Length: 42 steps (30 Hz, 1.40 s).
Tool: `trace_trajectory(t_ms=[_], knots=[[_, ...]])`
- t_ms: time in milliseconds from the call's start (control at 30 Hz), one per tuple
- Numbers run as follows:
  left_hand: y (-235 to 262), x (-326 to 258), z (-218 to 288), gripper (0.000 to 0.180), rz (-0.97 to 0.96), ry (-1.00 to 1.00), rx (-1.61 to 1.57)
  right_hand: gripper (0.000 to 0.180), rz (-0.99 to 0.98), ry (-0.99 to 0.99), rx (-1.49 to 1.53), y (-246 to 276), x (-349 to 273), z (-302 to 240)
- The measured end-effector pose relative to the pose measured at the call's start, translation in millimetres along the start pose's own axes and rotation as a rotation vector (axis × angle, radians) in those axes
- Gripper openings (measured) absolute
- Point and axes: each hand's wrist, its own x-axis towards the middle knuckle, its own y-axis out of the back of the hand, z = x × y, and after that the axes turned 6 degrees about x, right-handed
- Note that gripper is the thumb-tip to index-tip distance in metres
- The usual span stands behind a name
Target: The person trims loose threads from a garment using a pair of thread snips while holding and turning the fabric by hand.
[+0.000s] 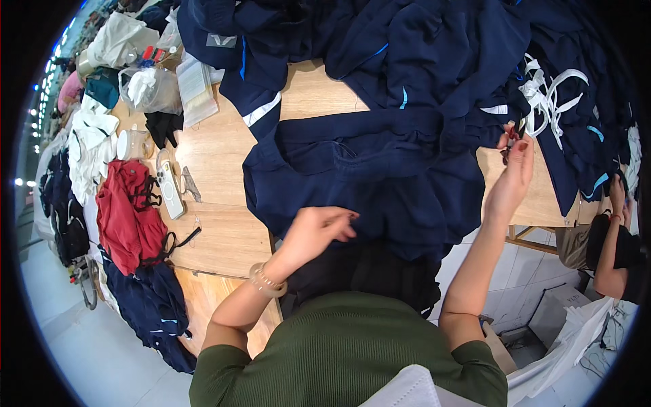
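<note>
navy garment was spread at the middle of the frame, its waistband opening turned toward the top, its lower part hung over the near edge of the wooden table; the left hand was held over its lower left part, the fingers loosely curled and the thumb near the forefinger; whether a thread was pinched there could not be told; beaded bracelets were worn on that wrist; the right hand was raised at the right of the garment, its fingers drawn narrow around a small dark tool, whose exact kind could not be made out; more navy garments were heaped along the top of the frame, with white cords tangled at the upper right; at the left, a red garment, a white phone and a clear plastic bag were seen on the table; another person's arm was visible at the right edge
</note>
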Motion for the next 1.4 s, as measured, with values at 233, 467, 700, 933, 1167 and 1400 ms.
trace_trajectory(t_ms=[233, 467, 700, 933, 1167, 1400], knots=[[77.6, 16.3, 34.0, 0.023, 1.114, -0.146, 0.492, 0.044, -0.219, 0.03, -0.635, -32.6, -3.5, -4.0], [106.6, 46.7, -4.0, 0.045, 1.007, 0.076, 1.0, 0.025, -0.286, 0.094, -1.16, -38.1, -2.7, 15.9], [115.5, 22.0, -20.5, 0.015, 0.472, -0.196, -0.966, 0.013, -0.032, -0.609, 0.282, 19.3, 8.9, 53.5], [149.6, -7.9, -12.0, 0.022, 0.217, -0.38, -1.288, 0.022, -0.153, -0.816, 1.219, 99.1, 49.3, 53.5], [192.5, -12.5, -10.3, 0.021, 0.465, -0.438, -1.113, 0.018, -0.212, -0.699, 0.897, 90.8, 61.0, -1.9], [161.7, 85.9, -48.8, 0.018, 0.501, -0.087, -0.914, 0.016, 0.013, -0.761, 0.57, 43.9, 46.3, 103.2]])
